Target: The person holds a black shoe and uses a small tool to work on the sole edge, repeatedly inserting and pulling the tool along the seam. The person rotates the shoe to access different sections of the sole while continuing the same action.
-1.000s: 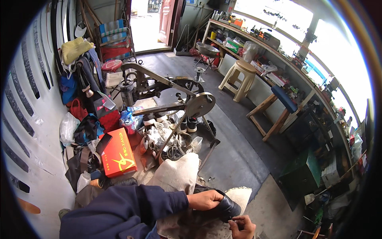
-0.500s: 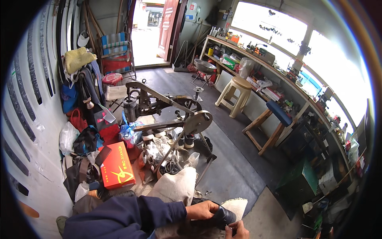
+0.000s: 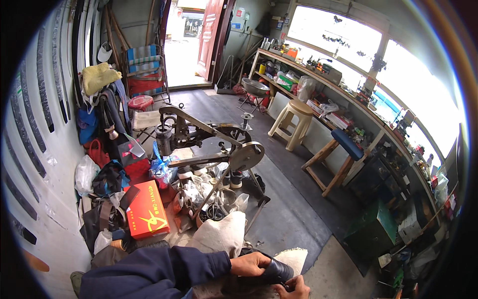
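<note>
My left hand [image 3: 250, 264] is closed over a black leather shoe [image 3: 277, 272] in my lap, at the lower edge of the view. The shoe's surface is creased and shiny, and much of it is hidden by the hand. At the shoe's near right edge, my right hand [image 3: 295, 288] has its fingers pinched together against the leather. Whatever lies between those fingertips is too small to make out. A pale cloth [image 3: 222, 234] covers my lap, and a cream fabric piece [image 3: 294, 257] with a frayed edge shows just beyond the shoe.
Ahead stands a hand-cranked sewing machine [image 3: 209, 134] on a metal stand, with several shoes and plastic bags beneath. A red box [image 3: 148, 209] bearing a dark phone-like slab [image 3: 130, 197] lies to the left. Two stools, beige [image 3: 294, 122] and blue-topped [image 3: 347, 144], stand before the cluttered bench [image 3: 318, 74].
My right hand has shifted slightly left along the shoe's edge. The left hand keeps its hold, and the shoe has barely moved. The whole view has shifted a little.
</note>
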A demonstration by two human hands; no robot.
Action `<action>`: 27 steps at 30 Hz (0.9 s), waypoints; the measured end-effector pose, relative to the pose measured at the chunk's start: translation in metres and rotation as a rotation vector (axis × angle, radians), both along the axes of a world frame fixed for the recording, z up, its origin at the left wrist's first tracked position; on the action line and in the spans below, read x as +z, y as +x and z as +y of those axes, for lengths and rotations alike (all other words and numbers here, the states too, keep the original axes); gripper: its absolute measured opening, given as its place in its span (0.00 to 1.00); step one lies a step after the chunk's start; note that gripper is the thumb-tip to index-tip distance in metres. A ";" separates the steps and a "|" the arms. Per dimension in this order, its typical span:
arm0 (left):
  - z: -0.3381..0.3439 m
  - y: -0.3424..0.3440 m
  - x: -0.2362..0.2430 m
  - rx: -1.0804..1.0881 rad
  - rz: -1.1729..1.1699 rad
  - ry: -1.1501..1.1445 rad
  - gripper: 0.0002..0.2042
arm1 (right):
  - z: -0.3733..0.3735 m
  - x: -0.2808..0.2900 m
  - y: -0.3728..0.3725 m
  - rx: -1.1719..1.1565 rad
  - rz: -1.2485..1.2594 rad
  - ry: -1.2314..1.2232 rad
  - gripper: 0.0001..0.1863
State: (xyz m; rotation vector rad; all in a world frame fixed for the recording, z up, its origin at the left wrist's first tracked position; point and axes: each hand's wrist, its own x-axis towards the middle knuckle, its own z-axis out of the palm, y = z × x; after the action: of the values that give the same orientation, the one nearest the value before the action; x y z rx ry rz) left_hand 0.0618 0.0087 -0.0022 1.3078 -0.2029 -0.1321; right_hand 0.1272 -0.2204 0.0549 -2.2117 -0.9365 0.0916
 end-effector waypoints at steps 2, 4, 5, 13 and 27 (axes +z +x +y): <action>-0.002 0.001 0.000 0.002 -0.049 0.004 0.15 | -0.001 -0.007 0.004 -0.004 -0.034 0.000 0.23; -0.004 0.002 -0.001 0.048 -0.055 0.025 0.16 | -0.002 -0.013 0.009 -0.003 -0.041 0.062 0.24; -0.004 0.002 -0.001 0.058 -0.080 0.030 0.17 | -0.002 -0.015 0.010 -0.002 -0.044 0.092 0.24; -0.003 0.005 -0.006 0.034 -0.070 0.074 0.17 | -0.003 -0.018 0.014 -0.105 -0.056 -0.026 0.30; 0.005 -0.011 -0.004 0.020 0.263 -0.366 0.21 | -0.046 -0.027 -0.022 -0.034 0.574 0.546 0.18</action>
State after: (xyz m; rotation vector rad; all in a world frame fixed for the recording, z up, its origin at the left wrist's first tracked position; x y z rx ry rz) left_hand 0.0506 0.0138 -0.0061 0.9165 0.0126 -0.2365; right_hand 0.1056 -0.2663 0.0276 -1.5637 -0.5186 0.3843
